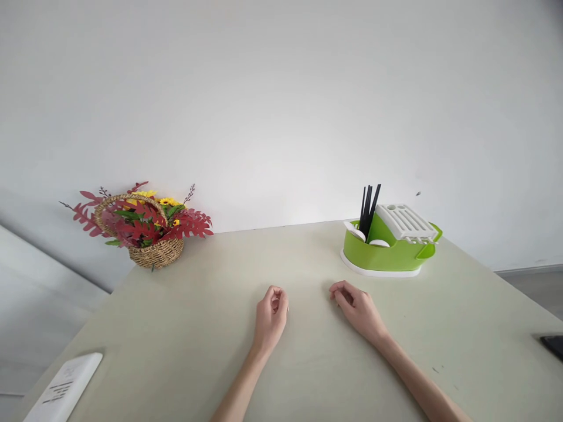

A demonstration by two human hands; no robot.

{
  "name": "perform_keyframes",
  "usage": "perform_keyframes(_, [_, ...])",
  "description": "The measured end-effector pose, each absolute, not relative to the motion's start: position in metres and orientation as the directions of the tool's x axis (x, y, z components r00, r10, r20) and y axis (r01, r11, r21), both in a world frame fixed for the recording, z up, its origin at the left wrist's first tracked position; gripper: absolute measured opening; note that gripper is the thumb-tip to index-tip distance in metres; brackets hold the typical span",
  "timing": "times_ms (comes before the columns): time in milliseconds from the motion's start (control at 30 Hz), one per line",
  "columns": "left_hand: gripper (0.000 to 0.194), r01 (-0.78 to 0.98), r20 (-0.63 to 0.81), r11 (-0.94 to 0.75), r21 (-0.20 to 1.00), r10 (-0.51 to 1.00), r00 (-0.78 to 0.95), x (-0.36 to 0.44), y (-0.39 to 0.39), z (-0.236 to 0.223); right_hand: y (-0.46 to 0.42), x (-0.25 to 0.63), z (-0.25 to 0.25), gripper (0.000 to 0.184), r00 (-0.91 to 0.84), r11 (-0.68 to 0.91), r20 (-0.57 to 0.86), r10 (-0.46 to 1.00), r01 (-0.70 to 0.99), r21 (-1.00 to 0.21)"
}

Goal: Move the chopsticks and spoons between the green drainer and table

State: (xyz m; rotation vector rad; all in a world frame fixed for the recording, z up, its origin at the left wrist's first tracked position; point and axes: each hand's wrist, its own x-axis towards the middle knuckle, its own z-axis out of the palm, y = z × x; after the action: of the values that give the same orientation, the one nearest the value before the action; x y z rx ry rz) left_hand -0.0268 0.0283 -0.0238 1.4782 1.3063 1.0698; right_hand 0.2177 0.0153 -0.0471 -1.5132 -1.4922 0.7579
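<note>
My left hand [271, 313] rests on its side on the pale table, its fingers loosely curled in and nothing seen in them. To its right lies my right hand [355, 305], also loosely closed, with the fingertips turned down toward the tabletop. A gap of bare table separates the two hands. Just beyond my right hand stands a green cutlery holder [382, 257] with a white base and a white slotted knife block [407, 221]. Black chopsticks [368, 212] and white spoons [379, 243] stick out of its left part. Neither hand touches it.
A woven basket [157, 254] of artificial red leaves and yellow flowers stands at the back left. At the near left edge lies a white printed box-like object [65, 387]. A dark flat object [553, 344] sits at the right edge. The wall [281, 117] borders the table's back.
</note>
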Motion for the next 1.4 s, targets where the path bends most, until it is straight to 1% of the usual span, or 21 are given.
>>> perform_keyframes(100, [0.031,0.274,0.071,-0.096,0.957,0.992,0.101,-0.0247,0.0281,-0.0238,0.0154,0.2185,-0.0480,0.027,0.098,0.088,0.150,0.984,0.462,-0.882])
perform_keyframes(333, [0.033,0.332,0.103,-0.125,0.935,0.991,0.082,-0.0216,0.0276,-0.0212,0.0161,0.2199,-0.0492,0.026,0.094,0.104,0.165,0.982,0.458,-0.883])
perform_keyframes(500, [0.032,0.383,0.137,-0.169,0.908,0.984,0.110,-0.0198,0.0259,-0.0177,0.0161,0.2199,-0.0498,0.026,0.090,0.121,0.179,0.980,0.450,-0.885])
perform_keyframes(733, [0.030,0.374,0.146,-0.178,0.910,0.983,0.112,-0.0199,0.0264,-0.0203,0.0147,0.2190,-0.0490,0.025,0.091,0.135,0.192,0.977,0.438,-0.889])
perform_keyframes(1000, [0.031,0.336,0.104,-0.135,0.932,0.989,0.109,-0.0207,0.0239,-0.0173,0.0137,0.2195,-0.0472,0.027,0.079,0.135,0.188,0.979,0.442,-0.887])
perform_keyframes(1267, [0.033,0.395,0.131,-0.166,0.904,0.985,0.113,-0.0201,0.0232,-0.0162,0.0142,0.2196,-0.0472,0.028,0.076,0.135,0.187,0.979,0.441,-0.888])
perform_keyframes(1400, [0.034,0.384,0.108,-0.140,0.912,0.989,0.106,-0.0207,0.0207,-0.0163,0.0136,0.2202,-0.0487,0.027,0.080,0.124,0.176,0.981,0.433,-0.893])
